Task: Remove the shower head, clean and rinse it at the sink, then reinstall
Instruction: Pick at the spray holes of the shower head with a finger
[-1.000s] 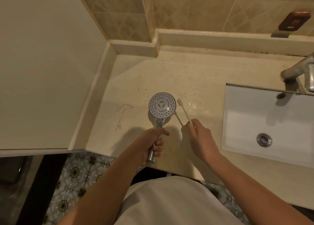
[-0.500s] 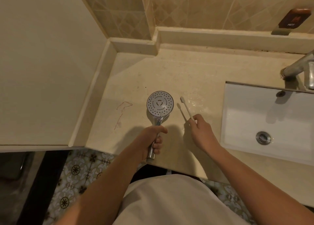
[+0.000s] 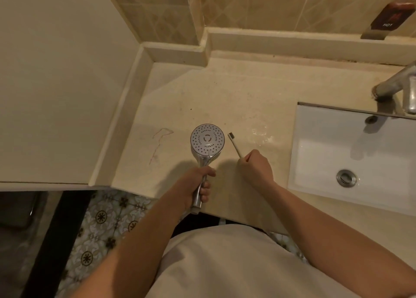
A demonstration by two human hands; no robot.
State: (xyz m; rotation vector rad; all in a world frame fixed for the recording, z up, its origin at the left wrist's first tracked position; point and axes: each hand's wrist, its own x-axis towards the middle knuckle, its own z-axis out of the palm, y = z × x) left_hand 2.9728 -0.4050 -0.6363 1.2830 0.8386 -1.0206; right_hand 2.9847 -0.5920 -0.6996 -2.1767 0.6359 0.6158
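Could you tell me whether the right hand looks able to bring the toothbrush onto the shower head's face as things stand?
Probably yes. The right hand holds the toothbrush just beside the shower head, which the left hand holds face up over the counter, and nothing lies between them.

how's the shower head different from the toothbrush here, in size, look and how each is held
The shower head is far bigger, with a round chrome face dotted with holes; the toothbrush is a thin white stick with a small bristle tip. The left hand wraps the shower head's handle in a full fist; the right hand pinches the toothbrush at its lower end. Both are held over the counter, heads pointing away from the person, not touching each other.
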